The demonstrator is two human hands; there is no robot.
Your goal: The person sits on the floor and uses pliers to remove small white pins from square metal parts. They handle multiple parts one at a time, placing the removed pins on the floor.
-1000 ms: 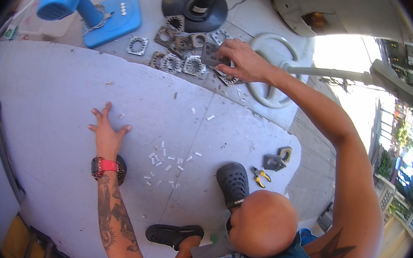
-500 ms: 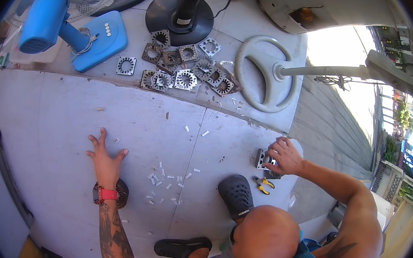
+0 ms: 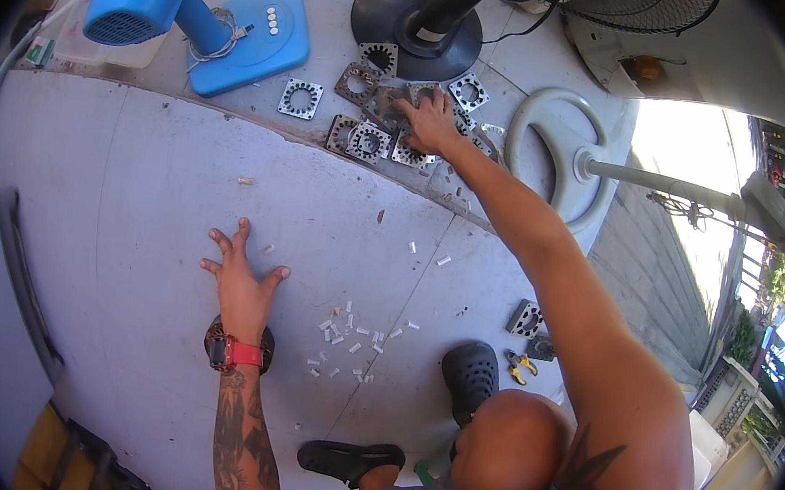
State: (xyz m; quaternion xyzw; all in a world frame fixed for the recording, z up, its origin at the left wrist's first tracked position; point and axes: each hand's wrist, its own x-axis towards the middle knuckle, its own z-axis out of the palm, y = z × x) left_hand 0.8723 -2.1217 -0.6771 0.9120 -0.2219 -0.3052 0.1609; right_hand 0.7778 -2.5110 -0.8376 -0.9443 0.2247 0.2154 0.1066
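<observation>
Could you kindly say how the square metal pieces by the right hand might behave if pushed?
The square metal pieces look straight-edged and metallic, so they are probably stiff. Being flat and square, they would likely slide rather than roll. Several overlap near the right hand, so pushing one may shift its neighbours.

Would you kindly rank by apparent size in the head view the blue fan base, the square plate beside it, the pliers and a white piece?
Blue fan base, largest
Square plate
Pliers
White piece, smallest

Plate pile sits upper centre below the fan base, small pieces mid-frame, pliers right of them, just below two plates.
</observation>
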